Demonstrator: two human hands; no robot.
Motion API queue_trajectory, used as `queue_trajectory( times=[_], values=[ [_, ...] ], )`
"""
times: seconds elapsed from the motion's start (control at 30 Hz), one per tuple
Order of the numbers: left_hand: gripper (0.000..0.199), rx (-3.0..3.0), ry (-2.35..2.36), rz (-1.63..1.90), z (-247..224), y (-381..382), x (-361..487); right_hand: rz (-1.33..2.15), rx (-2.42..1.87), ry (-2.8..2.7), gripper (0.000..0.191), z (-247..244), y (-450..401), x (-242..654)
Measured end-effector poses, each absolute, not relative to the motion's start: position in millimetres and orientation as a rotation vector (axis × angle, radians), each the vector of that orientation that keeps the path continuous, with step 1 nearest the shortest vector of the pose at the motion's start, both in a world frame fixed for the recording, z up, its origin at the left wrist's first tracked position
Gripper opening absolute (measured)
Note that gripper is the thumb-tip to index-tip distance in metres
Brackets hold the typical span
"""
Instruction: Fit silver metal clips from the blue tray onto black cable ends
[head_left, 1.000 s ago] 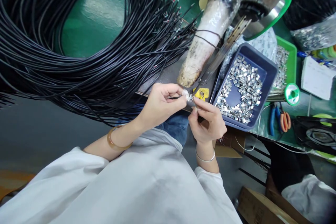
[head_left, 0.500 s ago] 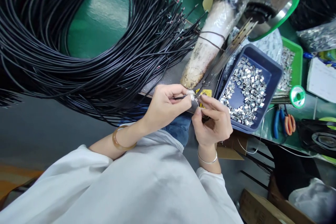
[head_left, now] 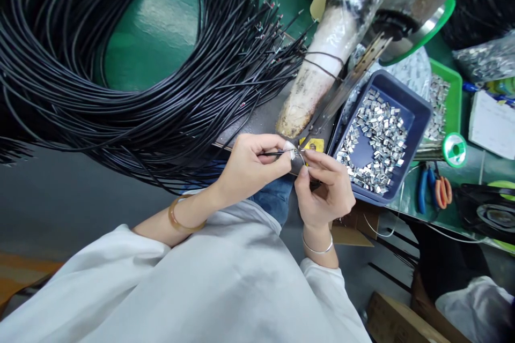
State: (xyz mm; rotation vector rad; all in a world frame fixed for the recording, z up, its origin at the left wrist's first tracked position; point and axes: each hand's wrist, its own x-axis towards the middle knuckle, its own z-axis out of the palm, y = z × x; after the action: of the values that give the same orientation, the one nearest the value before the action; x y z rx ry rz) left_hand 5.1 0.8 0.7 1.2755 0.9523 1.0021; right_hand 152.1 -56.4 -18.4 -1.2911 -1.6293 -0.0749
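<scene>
My left hand [head_left: 255, 163] pinches the end of a black cable [head_left: 272, 154], with white wrapping on the fingertips. Close beside it, my right hand [head_left: 326, 185] is closed, thumb against fingers, on a thin silvery wire [head_left: 303, 159]. Both sets of fingertips nearly meet at the tip of a narrow metal tool [head_left: 317, 124] that slopes down from the upper right. Just behind the fingertips lies a yellow label [head_left: 314, 144]. What exactly touches the cable end is too small to tell.
A large bundle of black cables [head_left: 161, 102] covers the left. At the right are a blue tray [head_left: 418, 112] of metal pieces, a green tray [head_left: 455, 86], a solder spool [head_left: 454, 150], orange-handled pliers [head_left: 443, 191] and a white paper [head_left: 493, 123]. A plastic-wrapped tube [head_left: 317, 69] hangs above my hands.
My left hand has shifted slightly down, and its fingertips sit a little lower on the cable end. The right hand has barely moved.
</scene>
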Motion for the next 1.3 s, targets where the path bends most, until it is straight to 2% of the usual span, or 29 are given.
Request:
queue_trajectory(
  times=[0.33, 0.7, 1.03, 1.3],
  values=[
    [0.01, 1.463, 0.881, 1.169, 1.1, 2.9, 6.0, -0.092, -1.309, -1.631, 0.022, -13.4, -56.6, 149.4],
    [0.006, 1.157, 0.853, 0.925, 2.5, 6.5, 4.7, -0.065, -1.261, -1.598, 0.017, -18.2, -58.1, 152.5],
    [0.009, 1.191, 0.837, 0.99, -0.6, 1.2, 4.8, -0.165, -1.319, -1.633, 0.023, -9.6, -55.0, 148.7],
    [0.007, 1.173, 0.804, 0.915, 1.0, 6.3, 2.0, -0.192, -1.266, -1.711, 0.018, -15.0, -59.5, 150.8]
  ],
)
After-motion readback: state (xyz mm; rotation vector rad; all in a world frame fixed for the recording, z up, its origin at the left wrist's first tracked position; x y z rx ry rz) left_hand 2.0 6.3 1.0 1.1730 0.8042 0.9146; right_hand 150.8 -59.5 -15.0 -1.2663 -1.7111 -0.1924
